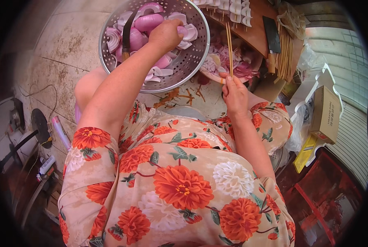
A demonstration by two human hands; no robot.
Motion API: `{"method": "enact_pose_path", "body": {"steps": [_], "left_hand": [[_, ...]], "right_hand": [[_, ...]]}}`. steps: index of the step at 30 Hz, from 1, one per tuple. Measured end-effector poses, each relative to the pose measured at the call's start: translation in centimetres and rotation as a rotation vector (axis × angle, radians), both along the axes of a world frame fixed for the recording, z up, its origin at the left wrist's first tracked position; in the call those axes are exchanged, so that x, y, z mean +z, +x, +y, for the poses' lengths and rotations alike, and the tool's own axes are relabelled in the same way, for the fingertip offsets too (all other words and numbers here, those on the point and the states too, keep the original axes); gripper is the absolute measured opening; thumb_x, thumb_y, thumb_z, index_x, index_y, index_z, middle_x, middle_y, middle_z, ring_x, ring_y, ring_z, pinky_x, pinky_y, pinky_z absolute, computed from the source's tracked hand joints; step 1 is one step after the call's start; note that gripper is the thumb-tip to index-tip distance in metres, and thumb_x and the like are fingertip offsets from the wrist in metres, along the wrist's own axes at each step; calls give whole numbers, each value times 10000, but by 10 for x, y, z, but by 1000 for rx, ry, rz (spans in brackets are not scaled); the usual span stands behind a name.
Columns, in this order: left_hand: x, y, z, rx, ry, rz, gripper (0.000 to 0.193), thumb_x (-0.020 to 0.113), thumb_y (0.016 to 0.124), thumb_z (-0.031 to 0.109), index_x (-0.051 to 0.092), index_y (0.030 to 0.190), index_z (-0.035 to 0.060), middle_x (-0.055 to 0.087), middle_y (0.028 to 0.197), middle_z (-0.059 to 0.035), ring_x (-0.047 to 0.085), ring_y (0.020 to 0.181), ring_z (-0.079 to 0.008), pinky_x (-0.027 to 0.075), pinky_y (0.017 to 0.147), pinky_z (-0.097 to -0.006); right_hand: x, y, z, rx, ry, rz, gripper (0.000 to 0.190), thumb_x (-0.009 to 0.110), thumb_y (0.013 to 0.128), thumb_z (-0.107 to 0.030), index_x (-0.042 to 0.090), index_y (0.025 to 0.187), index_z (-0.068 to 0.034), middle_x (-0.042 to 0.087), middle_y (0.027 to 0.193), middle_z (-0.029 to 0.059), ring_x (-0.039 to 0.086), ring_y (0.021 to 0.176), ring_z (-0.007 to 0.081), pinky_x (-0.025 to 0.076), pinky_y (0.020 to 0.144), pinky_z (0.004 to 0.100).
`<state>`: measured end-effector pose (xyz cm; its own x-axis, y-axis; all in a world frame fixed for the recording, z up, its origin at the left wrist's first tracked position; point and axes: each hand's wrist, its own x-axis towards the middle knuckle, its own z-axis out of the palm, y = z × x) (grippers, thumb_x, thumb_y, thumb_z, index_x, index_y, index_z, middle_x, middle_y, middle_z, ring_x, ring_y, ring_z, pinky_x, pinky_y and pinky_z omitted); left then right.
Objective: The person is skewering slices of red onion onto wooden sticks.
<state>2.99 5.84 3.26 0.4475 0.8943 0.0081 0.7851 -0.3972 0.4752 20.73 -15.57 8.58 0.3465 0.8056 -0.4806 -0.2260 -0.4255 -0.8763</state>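
My left hand (pixel 165 35) reaches into a perforated metal colander (pixel 196 69), its fingers curled around a piece of purple onion (pixel 182 30). Peeled onion halves (pixel 148 22) and loose cut onion layers (pixel 162 72) lie around it. A knife with a dark curved blade (pixel 128 34) and a wooden handle leans inside the colander, left of my hand. Two thin bamboo skewers (pixel 229 49) point upward from my right hand (pixel 235 94), pinched between thumb and fingers. No onion is on these skewers. Just beyond that hand, a basin holds onion skins and scraps (pixel 230 58).
On a wooden board (pixel 258 12) at top right lie skewered onion pieces (pixel 230 9), a cleaver (pixel 272 37) and a bundle of bamboo skewers (pixel 284 55). A cardboard box (pixel 326 114) sits on a white rack at right. Orange-brown scraps (pixel 174 97) litter the floor below the colander.
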Motion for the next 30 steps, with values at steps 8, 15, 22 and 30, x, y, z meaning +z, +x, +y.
{"method": "enact_pose_path", "body": {"steps": [8, 15, 22, 30], "left_hand": [[22, 14, -19, -78, 13, 424, 409, 602, 774, 243, 515, 1156, 126, 556, 1108, -148, 625, 930, -325, 520, 765, -418], [-12, -16, -27, -129, 80, 313, 387, 558, 790, 285, 523, 1118, 81, 620, 1009, -163, 634, 904, -321, 514, 766, -417], [3, 9, -22, 137, -135, 282, 462, 530, 837, 456, 533, 1071, 57, 652, 965, -194, 634, 895, -353, 502, 767, -438], [9, 10, -23, 59, -164, 451, 428, 578, 799, 376, 540, 1046, 29, 659, 939, -195, 655, 871, -326, 516, 748, -428]], "right_hand": [[-3, -22, -28, 132, -24, 76, 273, 477, 960, -253, 616, 1003, -22, 390, 603, -67, 331, 535, 22, 260, 473, 188], [-13, -31, -28, 277, -9, 88, 300, 469, 960, -287, 618, 1026, -35, 391, 617, -69, 330, 542, 19, 258, 478, 170], [-14, -32, -28, 236, -17, 98, 301, 476, 957, -291, 620, 1019, -35, 396, 620, -66, 334, 542, 21, 263, 476, 172], [-24, -35, -30, 220, -38, 81, 288, 481, 954, -285, 625, 1004, -41, 407, 623, -60, 340, 546, 25, 271, 477, 171]]}}
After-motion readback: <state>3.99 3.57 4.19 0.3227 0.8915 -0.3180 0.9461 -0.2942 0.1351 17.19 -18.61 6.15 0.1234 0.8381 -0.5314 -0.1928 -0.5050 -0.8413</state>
